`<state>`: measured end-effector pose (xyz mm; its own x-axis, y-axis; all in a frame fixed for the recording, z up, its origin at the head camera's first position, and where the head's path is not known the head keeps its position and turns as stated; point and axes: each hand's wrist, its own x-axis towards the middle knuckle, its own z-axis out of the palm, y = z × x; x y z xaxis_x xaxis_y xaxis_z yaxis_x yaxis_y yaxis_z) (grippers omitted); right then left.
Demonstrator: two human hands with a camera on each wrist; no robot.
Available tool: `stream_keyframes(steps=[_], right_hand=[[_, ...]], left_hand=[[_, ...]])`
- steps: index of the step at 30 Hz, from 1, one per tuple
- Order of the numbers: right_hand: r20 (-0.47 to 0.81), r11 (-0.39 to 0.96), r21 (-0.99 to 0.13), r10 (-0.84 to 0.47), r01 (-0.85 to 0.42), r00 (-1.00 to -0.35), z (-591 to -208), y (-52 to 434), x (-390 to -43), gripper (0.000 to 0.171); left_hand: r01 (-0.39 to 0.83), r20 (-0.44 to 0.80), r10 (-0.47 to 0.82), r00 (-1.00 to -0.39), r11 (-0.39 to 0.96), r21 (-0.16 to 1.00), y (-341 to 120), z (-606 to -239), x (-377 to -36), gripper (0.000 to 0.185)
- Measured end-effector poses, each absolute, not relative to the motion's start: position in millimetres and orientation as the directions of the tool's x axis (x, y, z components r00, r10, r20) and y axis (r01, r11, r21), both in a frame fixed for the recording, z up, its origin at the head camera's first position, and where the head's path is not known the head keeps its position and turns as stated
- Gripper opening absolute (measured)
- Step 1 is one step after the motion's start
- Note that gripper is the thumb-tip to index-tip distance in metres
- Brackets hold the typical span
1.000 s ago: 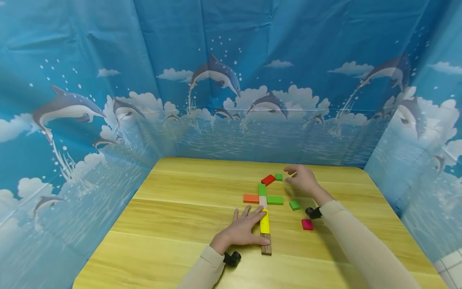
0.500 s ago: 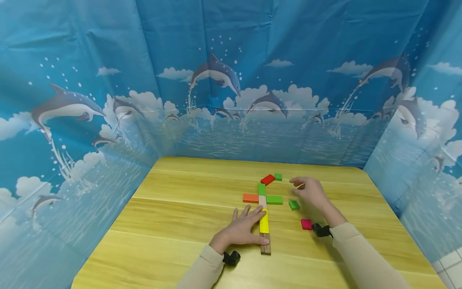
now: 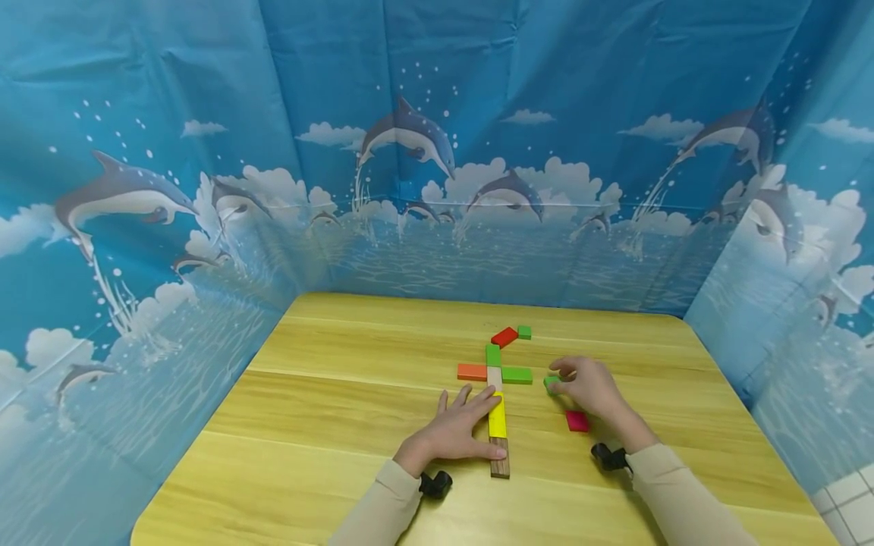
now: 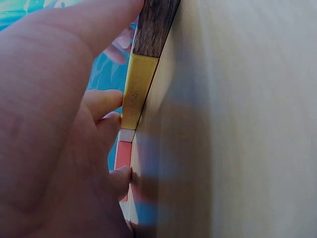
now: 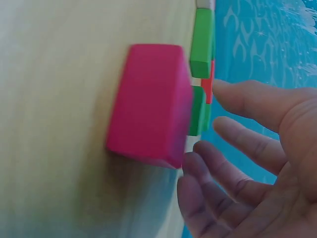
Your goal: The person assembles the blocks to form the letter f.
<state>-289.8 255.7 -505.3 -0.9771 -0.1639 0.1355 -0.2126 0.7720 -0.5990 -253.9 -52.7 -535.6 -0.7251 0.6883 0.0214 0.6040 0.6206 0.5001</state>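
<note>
My left hand [image 3: 454, 432] rests with spread fingers along a column of flat blocks. Its fingertips touch the yellow block [image 3: 498, 418], and its thumb lies on the dark brown block [image 3: 500, 464]. Above these come a pale wood block [image 3: 495, 378] and a green block [image 3: 493, 355]. My right hand [image 3: 592, 388] hovers over a small green block [image 3: 550, 385], partly hidden by thumb and fingers. In the right wrist view, thumb and fingers stand apart, with no block visibly pinched. A pink-red block [image 5: 148, 99] lies close to that wrist.
An orange block [image 3: 472, 371] and a longer green block [image 3: 517, 375] flank the column on either side. Beyond it lie a tilted red block [image 3: 504, 337] and a small green square block [image 3: 524, 332]. A dolphin-print curtain [image 3: 423, 250] surrounds the wooden table [image 3: 328, 425].
My right hand has come back from beside the far small green block toward my body, and its fingers are now at the nearer small green block. My left hand stays on the column.
</note>
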Motion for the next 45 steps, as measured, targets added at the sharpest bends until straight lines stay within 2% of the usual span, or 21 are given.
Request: stream_keyframes(steps=[8, 20, 45], right_hand=[[0.126, 0.808, -0.550, -0.169, -0.211, -0.978, -512, 251, -292, 0.034], [0.100, 0.809, -0.560, -0.150, -0.180, -0.984, -516, 249, -293, 0.035], [0.176, 0.800, -0.570, -0.103, -0.187, -0.979, -511, 247, -304, 0.040]], left_hand=[[0.607, 0.026, 0.686, -0.727, 0.624, 0.492, -53, -536, -255, 0.094], [0.601, 0.018, 0.686, -0.727, 0.624, 0.499, -53, -536, -254, 0.094], [0.595, 0.017, 0.681, -0.732, 0.627, 0.503, -54, -534, -253, 0.094]])
